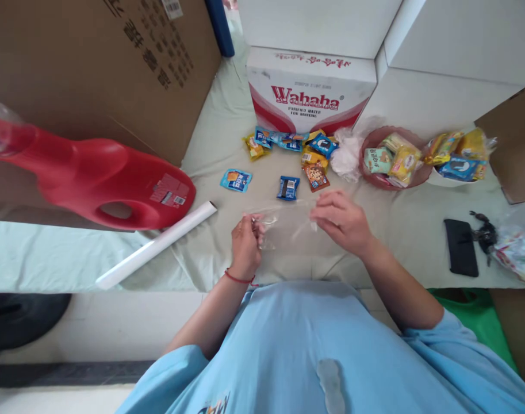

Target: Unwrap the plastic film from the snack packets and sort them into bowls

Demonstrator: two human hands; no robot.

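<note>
A clear plastic bag (pixel 286 227) is stretched between my two hands, just above the cloth near the table's front edge. My left hand (pixel 247 238) pinches its left end, fingers curled closed. At the other end, my right hand (pixel 342 221) has thumb and fingers pressed together on the bag. Beyond the bag lie a dark blue snack packet (pixel 287 188), a light blue packet (pixel 236 180) and a brown cookie packet (pixel 316 175). More blue and yellow packets (pixel 288 141) form a loose row in front of the Wahaha box.
A red jug (pixel 115 178) and a white roll (pixel 158 244) are at left. The Wahaha carton (pixel 311 92) stands behind. On the right are a pink bowl (pixel 368 172) of snacks, a white bowl (pixel 454 181), crumpled plastic (pixel 347 152), a black phone (pixel 460 247) and keys (pixel 486 234).
</note>
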